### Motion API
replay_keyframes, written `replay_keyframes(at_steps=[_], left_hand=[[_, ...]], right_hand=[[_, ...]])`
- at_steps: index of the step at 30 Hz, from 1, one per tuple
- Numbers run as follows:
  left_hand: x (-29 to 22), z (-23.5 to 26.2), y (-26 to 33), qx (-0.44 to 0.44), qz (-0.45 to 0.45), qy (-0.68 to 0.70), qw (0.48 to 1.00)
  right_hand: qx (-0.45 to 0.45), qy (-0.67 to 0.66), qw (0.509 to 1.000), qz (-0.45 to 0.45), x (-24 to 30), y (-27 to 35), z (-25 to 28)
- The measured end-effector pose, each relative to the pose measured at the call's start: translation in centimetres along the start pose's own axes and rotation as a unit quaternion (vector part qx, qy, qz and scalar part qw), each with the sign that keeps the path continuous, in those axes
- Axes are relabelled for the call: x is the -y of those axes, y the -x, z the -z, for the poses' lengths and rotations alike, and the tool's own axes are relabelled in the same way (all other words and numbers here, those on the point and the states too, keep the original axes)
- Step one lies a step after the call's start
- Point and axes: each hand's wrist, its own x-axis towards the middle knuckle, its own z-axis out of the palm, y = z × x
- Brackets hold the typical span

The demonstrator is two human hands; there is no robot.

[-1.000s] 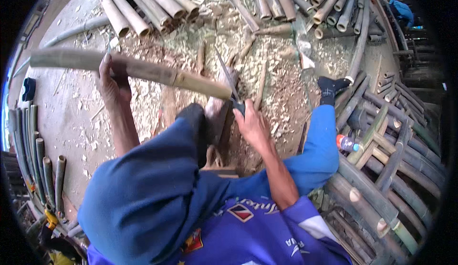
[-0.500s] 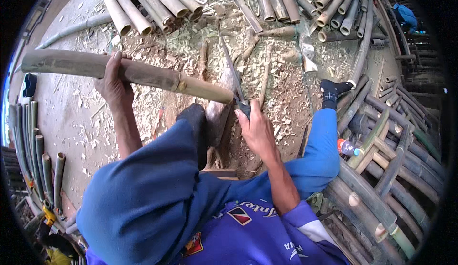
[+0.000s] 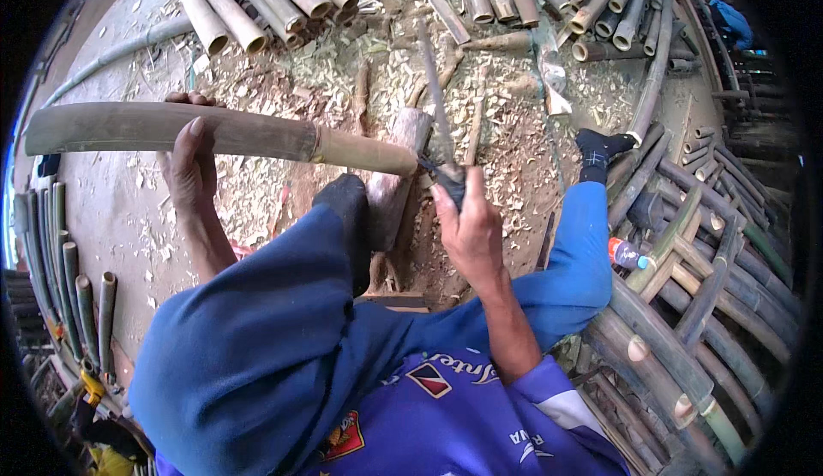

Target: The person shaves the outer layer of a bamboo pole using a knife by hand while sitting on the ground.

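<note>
Left fingers (image 3: 189, 140) round bamboo (image 3: 266, 137) — now leveller | right fingers (image 3: 474, 190) gripping knife (image 3: 441, 114) — shifted right

On the floor (image 3: 111, 206) lie pale shavings (image 3: 514, 146), bamboo poles (image 3: 198, 9), perhaps a stick (image 3: 477, 116).

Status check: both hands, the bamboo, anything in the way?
Left hand gripping bamboo pole. Right hand holding knife. Pole's pale end at wooden block, contact unclear. Shavings around block, nothing seen obstructing knife.

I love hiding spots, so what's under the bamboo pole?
Beneath the bamboo pole: part of the left hand, a wooden block, wood chips. Whatever it covers is hidden.
</note>
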Motion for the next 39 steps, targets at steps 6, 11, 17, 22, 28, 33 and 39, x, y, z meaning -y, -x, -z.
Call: replay_keyframes(at_steps=[6, 11, 17, 22, 28, 33, 39], left_hand=[[-0.7, -1.5, -0.3, -0.011, -0.010, -0.003, 1.000], [-1.9, -0.6, 0.8, 0.018, 0.040, -0.044, 0.998], [-1.7, 0.4, 0.5, 0.122, 0.033, -0.013, 0.992], [-1.9, -0.5, 1.4, 0.041, 0.058, -0.026, 0.997], [6.4, 5.6, 0.3, -0.313, 0.188, -0.217, 0.905], [8.9, 12.8, 5.0, -0.186, 0.234, -0.466, 0.833], [9.2, 0.9, 1.2, 0.248, 0.009, -0.784, 0.569]], right_hand=[[0.150, 0.172, 0.962, -0.152, -6.5, 0.0, -5.1], [0.107, 0.026, 0.988, -0.109, -1.3, -0.2, -1.7], [-0.069, -0.102, 0.992, 0.027, -4.6, 1.6, -3.7], [0.114, 0.012, 0.987, -0.111, -7.3, 0.8, -4.6], [0.006, -0.096, 0.991, -0.094, -8.3, 2.9, -4.9], [0.003, -0.100, 0.987, -0.122, -9.9, 3.5, -5.2], [-0.022, -0.210, 0.959, -0.190, -12.5, 2.6, -6.5]])
